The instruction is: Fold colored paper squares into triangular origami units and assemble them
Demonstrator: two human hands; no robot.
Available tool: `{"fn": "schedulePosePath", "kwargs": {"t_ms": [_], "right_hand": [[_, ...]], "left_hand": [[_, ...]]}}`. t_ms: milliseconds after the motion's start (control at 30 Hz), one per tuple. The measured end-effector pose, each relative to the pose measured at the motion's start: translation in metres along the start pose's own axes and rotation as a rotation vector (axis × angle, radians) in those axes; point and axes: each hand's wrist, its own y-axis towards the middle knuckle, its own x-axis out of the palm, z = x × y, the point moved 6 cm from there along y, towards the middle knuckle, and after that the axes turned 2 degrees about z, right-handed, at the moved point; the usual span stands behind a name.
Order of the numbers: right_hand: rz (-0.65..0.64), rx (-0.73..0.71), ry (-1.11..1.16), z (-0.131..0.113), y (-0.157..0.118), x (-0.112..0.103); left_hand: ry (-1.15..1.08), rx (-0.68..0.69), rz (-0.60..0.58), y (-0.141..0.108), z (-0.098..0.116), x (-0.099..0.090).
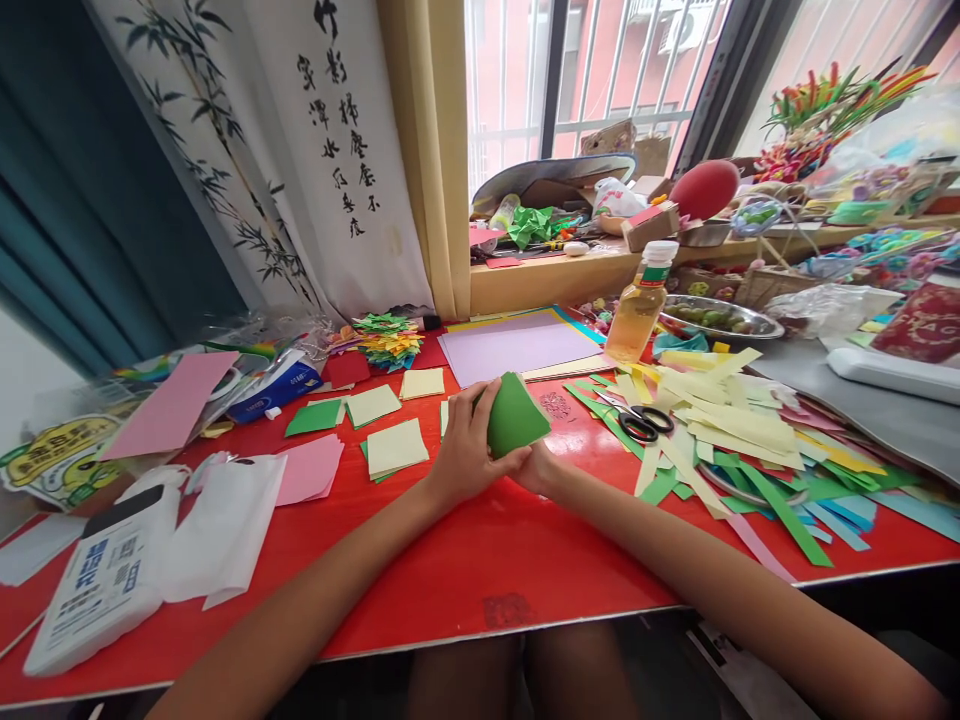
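Above the middle of the red table, a stack of green paper squares [517, 418] is held up and tilted. My left hand [471, 440] is closed around its left side, with the thumb along the lower edge. My right hand [535, 466] sits behind and under the stack at its lower right; its fingers are hidden by the paper and the left hand. Just left of my hands lie stacks of cream paper squares [396, 447], one with green beneath it. Farther left are a green square [315, 418] and a stack of pink squares [310, 470].
Black-handled scissors [646, 422] lie beside a heap of paper strips [739, 425] on the right. A bottle of amber liquid [639, 305] stands behind, near large lilac sheets [517, 345]. A white wipes pack [105, 575] lies at left on the red table [420, 590].
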Motion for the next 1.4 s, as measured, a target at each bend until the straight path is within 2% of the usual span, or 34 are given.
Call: {"fn": "schedulePosePath", "kwargs": {"t_ms": [200, 400, 500, 633, 800, 900, 1067, 1267, 1400], "right_hand": [[-0.023, 0.033, 0.042, -0.011, 0.0, 0.014], [-0.21, 0.098, 0.15, -0.015, -0.002, 0.03], [-0.244, 0.112, 0.16, -0.015, 0.001, 0.028], [-0.218, 0.09, 0.141, -0.017, 0.01, 0.018], [-0.007, 0.02, 0.16, -0.02, 0.018, 0.001], [0.036, -0.017, 0.17, -0.025, 0.018, 0.0], [-0.021, -0.008, 0.161, -0.027, 0.018, 0.002], [-0.068, -0.039, 0.053, -0.014, 0.017, 0.001], [-0.165, -0.017, 0.05, -0.007, 0.018, 0.002]], "left_hand": [[-0.065, -0.163, 0.029, 0.002, -0.012, -0.002], [-0.079, -0.396, 0.109, 0.004, -0.028, -0.005], [-0.056, -0.428, 0.12, 0.003, -0.034, -0.005], [0.035, -0.377, 0.121, 0.003, -0.035, -0.005], [0.12, -0.281, 0.109, 0.004, -0.029, -0.003], [0.111, -0.251, 0.082, 0.003, -0.028, 0.0], [0.162, -0.213, 0.061, 0.002, -0.027, -0.001], [0.322, 0.079, -0.117, 0.003, -0.027, -0.004], [0.384, 0.178, -0.147, 0.004, -0.033, -0.005]]}}
